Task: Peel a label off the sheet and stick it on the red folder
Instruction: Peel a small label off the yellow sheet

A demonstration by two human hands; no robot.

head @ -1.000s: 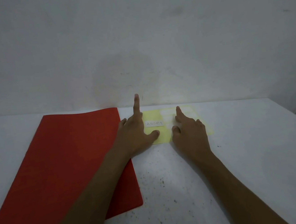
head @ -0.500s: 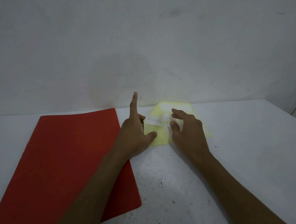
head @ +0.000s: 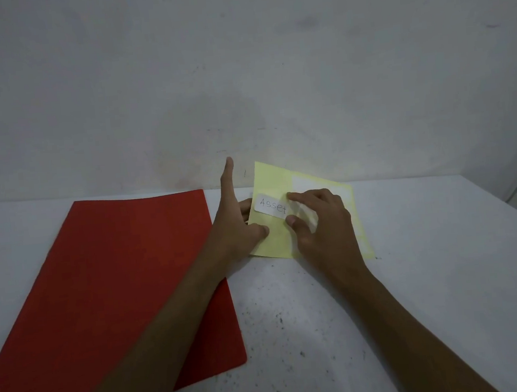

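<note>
While the left hand point(head: 235, 229) pins the yellow label sheet point(head: 275, 238) with its thumb on the sheet's near left part, index finger pointing straight up and other fingers tucked behind the lifted left edge, the right hand point(head: 323, 224) pinches the right end of the white label point(head: 272, 206) marked "Asset" between thumb and forefinger. That label's left end lies against the raised sheet. Just left of the sheet, the red folder point(head: 118, 291) lies flat on the white desk point(head: 447, 272), under the left forearm.
</note>
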